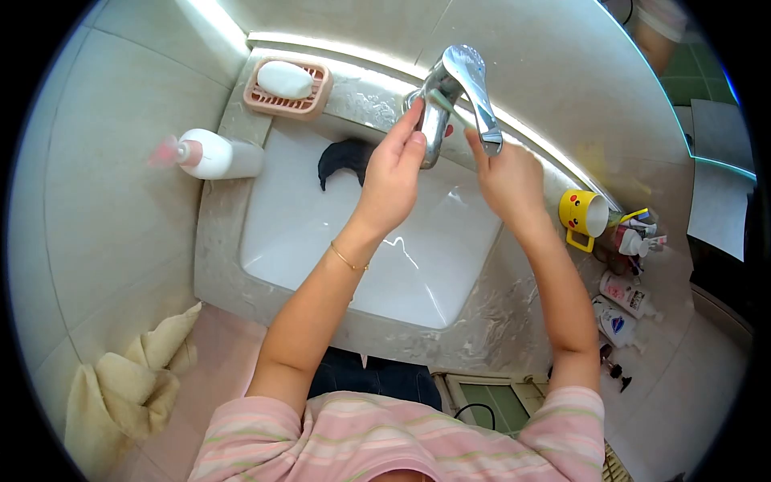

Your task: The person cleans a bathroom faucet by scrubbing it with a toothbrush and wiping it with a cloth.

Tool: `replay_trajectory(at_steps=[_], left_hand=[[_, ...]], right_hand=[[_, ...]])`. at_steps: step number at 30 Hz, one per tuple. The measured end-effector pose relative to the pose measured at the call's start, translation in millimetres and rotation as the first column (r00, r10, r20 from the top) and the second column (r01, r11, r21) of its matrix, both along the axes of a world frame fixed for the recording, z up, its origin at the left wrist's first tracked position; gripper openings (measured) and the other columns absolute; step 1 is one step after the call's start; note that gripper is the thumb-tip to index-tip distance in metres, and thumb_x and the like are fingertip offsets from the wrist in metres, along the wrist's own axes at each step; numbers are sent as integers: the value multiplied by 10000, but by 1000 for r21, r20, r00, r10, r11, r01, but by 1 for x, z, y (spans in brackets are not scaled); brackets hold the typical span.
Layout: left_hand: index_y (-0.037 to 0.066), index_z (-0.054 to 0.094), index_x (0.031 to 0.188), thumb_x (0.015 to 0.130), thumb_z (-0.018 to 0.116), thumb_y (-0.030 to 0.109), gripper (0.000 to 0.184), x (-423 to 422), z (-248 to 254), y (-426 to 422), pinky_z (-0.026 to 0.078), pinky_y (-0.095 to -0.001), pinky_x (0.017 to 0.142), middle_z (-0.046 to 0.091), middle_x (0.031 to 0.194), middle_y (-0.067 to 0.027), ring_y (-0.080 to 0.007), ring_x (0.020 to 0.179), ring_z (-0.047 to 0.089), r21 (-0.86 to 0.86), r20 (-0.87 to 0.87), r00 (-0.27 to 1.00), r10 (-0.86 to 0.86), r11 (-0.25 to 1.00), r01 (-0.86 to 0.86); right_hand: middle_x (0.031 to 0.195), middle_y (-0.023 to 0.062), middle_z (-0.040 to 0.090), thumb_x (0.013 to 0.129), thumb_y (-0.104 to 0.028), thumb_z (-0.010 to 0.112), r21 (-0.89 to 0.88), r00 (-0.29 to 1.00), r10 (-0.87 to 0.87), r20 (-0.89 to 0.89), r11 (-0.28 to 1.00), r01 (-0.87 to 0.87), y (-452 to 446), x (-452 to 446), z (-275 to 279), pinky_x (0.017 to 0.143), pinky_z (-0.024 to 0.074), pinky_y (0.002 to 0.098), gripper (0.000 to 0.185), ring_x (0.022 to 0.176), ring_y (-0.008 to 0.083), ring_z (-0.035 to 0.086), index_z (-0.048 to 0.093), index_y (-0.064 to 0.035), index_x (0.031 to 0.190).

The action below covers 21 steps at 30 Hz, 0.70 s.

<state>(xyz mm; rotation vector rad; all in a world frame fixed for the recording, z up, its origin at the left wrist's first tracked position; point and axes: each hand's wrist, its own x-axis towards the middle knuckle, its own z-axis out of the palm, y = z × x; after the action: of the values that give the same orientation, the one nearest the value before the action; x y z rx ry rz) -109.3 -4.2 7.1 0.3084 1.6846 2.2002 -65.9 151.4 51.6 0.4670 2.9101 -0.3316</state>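
Chrome faucet (436,132) between two hands at the sink's back edge

Nearest are pink striped sleeves (249,422), with a cream towel (132,390) well off to the left. Next comes the marbled counter (490,321), its front edge just ahead of the person's body. Inside it the white sink (309,253) spreads wide, leaving broad room under both forearms from the front rim back toward the faucet. On the right, a yellow cup (575,213) stands near several bottles (622,321), well outside the rim. On the left, a white pump bottle (221,155) stands just beside the rim. A dark cloth (344,159) lies in the sink's back left part, close to the left hand (389,177).

That hand is partly open, index finger and thumb against the faucet's left side; its other fingers are hidden. The right hand (516,183) is curled around the lower end of a thin pale green stick (446,106), whose tip meets the faucet beneath the lever (474,80). Farther back, a pink dish (320,92) with white soap (285,80) sits on the counter's left back corner.
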Motion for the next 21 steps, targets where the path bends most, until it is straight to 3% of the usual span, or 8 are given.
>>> replay_trajectory(at_steps=[2, 4, 8, 11, 13, 16, 20, 21], left_hand=[[-76, 322, 1409, 988, 405, 117, 471, 1, -2, -1, 395, -286, 988, 525, 1317, -143, -173, 1192, 498, -10, -9, 999, 32, 999, -32], [-6, 460, 1356, 954, 493, 103, 418, 5, 2, -3, 422, -285, 951, 564, 1271, -117, -165, 1118, 534, -30, -58, 994, 95, 995, -96], [4, 538, 1296, 935, 551, 78, 369, -1, 3, -4, 409, -288, 976, 568, 1279, -98, -172, 1144, 536, -89, -48, 995, 86, 992, -90], [38, 634, 1189, 914, 591, 93, 284, -9, 12, -1, 446, -285, 908, 641, 1143, -68, -156, 1027, 583, -273, -285, 954, 91, 947, -172], [56, 665, 1140, 902, 601, 94, 249, -10, 17, 2, 450, -272, 881, 660, 1087, -64, -147, 996, 595, -347, -419, 904, 87, 904, -248], [45, 642, 1180, 908, 598, 103, 281, -5, 12, 4, 454, -261, 862, 663, 1072, -60, -132, 990, 597, -327, -449, 885, 121, 900, -289], [10, 551, 1285, 908, 603, 117, 395, 8, 9, 5, 453, -245, 841, 649, 1094, -64, -108, 963, 581, -302, -211, 969, 130, 934, -192], [-12, 487, 1330, 907, 607, 123, 460, 12, 7, 4, 453, -235, 821, 641, 1097, -68, -94, 926, 566, -286, -177, 977, 116, 944, -163]], right_hand=[[556, 215, 567, 954, -517, 407, -34, 1000, 3, -26, 999, -4, 0, 8, -3, 565, 458, 492, 654, 576, 415, 592, 619, -25, 580], [624, 194, 618, 939, -364, 479, -17, 989, 150, 0, 989, -150, -1, 26, 1, 557, 479, 500, 398, 620, 384, 632, 624, -34, 770], [626, 185, 622, 930, -330, 496, 67, 993, 111, 32, 991, -113, 9, 1, 6, 561, 478, 502, 349, 612, 388, 629, 623, -38, 787], [654, 179, 634, 938, -336, 482, 29, 987, 123, 101, 992, -126, 12, -1, 10, 610, 479, 489, 348, 663, 385, 637, 634, -40, 834], [704, 163, 649, 933, -335, 487, -397, 974, 53, -219, 907, -139, 14, -2, 2, 654, 472, 466, 327, 716, 376, 637, 653, -56, 899], [744, 147, 657, 926, -324, 502, -550, 971, -24, -236, 828, -113, 7, -16, -4, 680, 462, 454, 300, 743, 372, 629, 661, -71, 955], [726, 138, 652, 916, -363, 535, -380, 988, -62, -142, 925, 3, 3, -24, -3, 646, 467, 434, 321, 702, 350, 628, 668, -71, 928], [677, 128, 633, 919, -340, 552, -234, 931, 33, -363, 964, -125, 7, -29, -12, 594, 454, 404, 296, 629, 321, 608, 668, -69, 889]])
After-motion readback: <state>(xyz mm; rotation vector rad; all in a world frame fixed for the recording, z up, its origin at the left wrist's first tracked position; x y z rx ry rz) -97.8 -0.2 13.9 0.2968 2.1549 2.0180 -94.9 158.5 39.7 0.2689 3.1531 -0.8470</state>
